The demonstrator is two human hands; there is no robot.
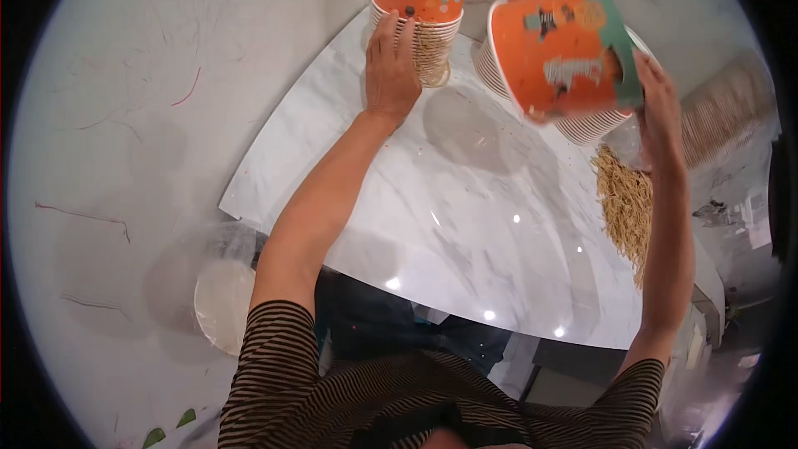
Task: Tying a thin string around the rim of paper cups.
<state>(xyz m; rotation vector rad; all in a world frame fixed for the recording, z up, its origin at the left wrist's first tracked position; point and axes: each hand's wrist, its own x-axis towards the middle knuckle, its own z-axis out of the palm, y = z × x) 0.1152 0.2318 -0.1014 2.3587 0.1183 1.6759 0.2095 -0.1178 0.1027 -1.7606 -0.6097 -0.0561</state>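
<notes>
As the unclenched left hand (394, 75) touches stacked cups (433, 43), the right hand (659, 108) grips an orange-and-green cup (565, 51).

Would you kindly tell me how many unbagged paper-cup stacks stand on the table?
3 visible: the left stack, at the left hand; the middle stack and right stack, partly behind the paper cup in the right hand. More may be hidden.

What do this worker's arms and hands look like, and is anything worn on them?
The left hand and right hand are a person's, without gloves. The forearms are uncovered, with no watch or cables visible. The short sleeves have thin dark and tan stripes.
</notes>
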